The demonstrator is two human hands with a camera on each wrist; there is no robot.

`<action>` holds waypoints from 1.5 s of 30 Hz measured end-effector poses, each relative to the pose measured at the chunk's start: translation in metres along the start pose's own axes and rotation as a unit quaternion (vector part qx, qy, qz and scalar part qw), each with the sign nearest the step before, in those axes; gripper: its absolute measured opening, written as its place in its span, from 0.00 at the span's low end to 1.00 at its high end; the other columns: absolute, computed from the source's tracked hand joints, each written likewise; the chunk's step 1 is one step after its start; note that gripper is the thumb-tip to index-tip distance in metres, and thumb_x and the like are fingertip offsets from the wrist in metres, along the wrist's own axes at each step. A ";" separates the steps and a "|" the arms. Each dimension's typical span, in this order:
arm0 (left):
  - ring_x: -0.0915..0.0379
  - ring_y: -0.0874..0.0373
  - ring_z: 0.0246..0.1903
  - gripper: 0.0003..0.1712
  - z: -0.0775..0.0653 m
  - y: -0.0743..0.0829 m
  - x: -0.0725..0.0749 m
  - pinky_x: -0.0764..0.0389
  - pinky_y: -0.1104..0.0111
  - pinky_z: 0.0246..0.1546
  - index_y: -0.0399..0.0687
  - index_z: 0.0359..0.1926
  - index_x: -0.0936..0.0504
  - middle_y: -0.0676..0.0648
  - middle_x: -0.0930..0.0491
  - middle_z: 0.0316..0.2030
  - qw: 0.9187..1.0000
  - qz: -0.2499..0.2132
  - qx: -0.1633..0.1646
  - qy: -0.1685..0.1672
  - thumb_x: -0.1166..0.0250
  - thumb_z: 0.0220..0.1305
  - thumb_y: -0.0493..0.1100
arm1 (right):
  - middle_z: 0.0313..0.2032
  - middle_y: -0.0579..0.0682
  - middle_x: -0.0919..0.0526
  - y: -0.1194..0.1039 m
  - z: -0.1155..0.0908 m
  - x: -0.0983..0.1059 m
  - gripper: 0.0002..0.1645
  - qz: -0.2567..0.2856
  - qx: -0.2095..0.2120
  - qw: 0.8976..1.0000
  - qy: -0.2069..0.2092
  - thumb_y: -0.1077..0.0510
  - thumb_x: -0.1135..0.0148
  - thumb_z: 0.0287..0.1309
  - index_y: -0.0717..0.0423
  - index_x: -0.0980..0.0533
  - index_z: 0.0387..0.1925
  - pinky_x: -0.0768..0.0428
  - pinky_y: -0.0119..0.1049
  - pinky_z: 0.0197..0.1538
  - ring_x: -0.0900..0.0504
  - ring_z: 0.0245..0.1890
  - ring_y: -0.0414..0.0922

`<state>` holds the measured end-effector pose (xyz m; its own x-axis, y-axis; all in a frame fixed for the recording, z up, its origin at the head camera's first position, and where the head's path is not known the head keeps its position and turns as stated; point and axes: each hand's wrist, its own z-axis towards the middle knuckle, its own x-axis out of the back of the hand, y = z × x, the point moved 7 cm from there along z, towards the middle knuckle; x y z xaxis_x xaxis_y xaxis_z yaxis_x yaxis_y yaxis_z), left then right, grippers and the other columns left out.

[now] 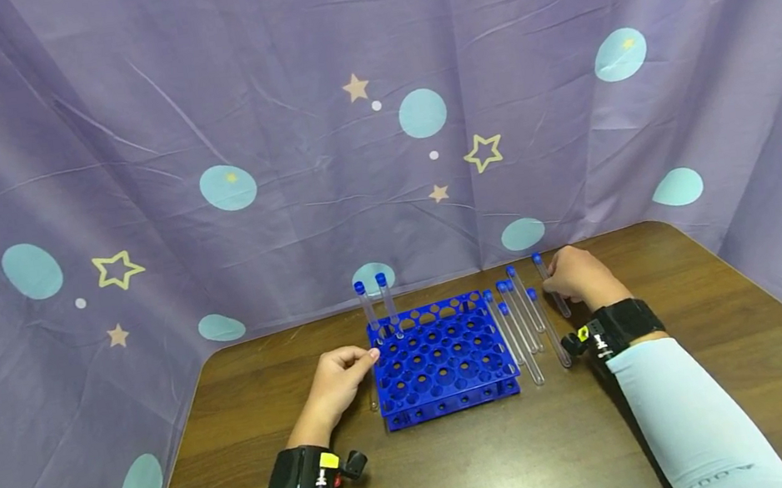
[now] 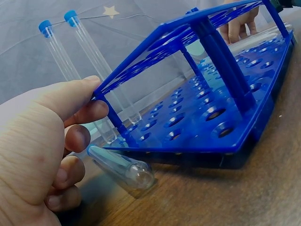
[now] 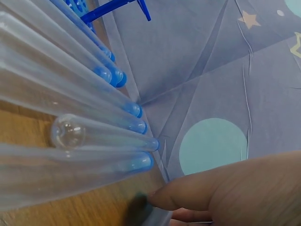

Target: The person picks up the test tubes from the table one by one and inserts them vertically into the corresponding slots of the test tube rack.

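"Gripping the rack by its left edge: which hand?"

"The left hand, thumb and forefinger pinching the top near the far corner, the other fingers curled below. Two capped tubes stand upright at that corner; a third tube lies beside the rack's left edge."

"And the rack itself?"

"On the bench, nearer its far edge. Off the rack's right edge lie seven tubes, blue caps toward the bench's far edge."

"The right hand?"

"At the rightmost tube, close to the far edge; whether its fingers grip that tube cannot be told."
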<state>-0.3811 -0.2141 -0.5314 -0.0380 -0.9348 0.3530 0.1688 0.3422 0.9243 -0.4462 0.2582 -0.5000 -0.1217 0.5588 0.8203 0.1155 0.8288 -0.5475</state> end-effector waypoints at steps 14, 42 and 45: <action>0.26 0.64 0.32 0.12 -0.001 0.001 0.000 0.26 0.71 0.36 0.34 0.38 0.06 0.57 0.22 0.26 1.000 0.003 0.002 0.002 0.23 0.75 0.42 | 0.34 0.53 0.14 -0.003 -0.005 -0.001 0.15 -0.035 0.002 0.999 -0.014 0.51 0.24 0.70 0.56 0.19 0.45 0.20 0.43 0.35 0.13 0.28 0.48; 0.25 0.63 0.34 0.13 -0.001 0.001 0.000 0.25 0.71 0.39 0.35 0.38 0.07 0.58 0.17 0.28 1.000 0.017 0.004 -0.005 0.26 0.77 0.42 | 0.38 0.61 0.08 -0.009 -0.001 0.009 0.28 0.022 0.038 0.999 0.011 0.55 0.32 0.69 0.71 0.19 0.62 0.13 0.46 0.41 0.10 0.34 0.51; 0.25 0.64 0.34 0.13 -0.002 0.000 0.000 0.25 0.71 0.39 0.35 0.37 0.07 0.57 0.16 0.29 1.000 0.015 0.006 -0.004 0.25 0.77 0.42 | 0.48 0.66 0.08 -0.014 -0.003 0.013 0.28 0.027 0.048 0.998 0.032 0.55 0.32 0.69 0.71 0.19 0.62 0.11 0.54 0.52 0.09 0.42 0.56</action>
<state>-0.3795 -0.2143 -0.5312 -0.0411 -0.9231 0.3824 0.1588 0.3718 0.9146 -0.4469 0.2542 -0.4813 -0.0543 0.6019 0.7967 0.0240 0.7985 -0.6016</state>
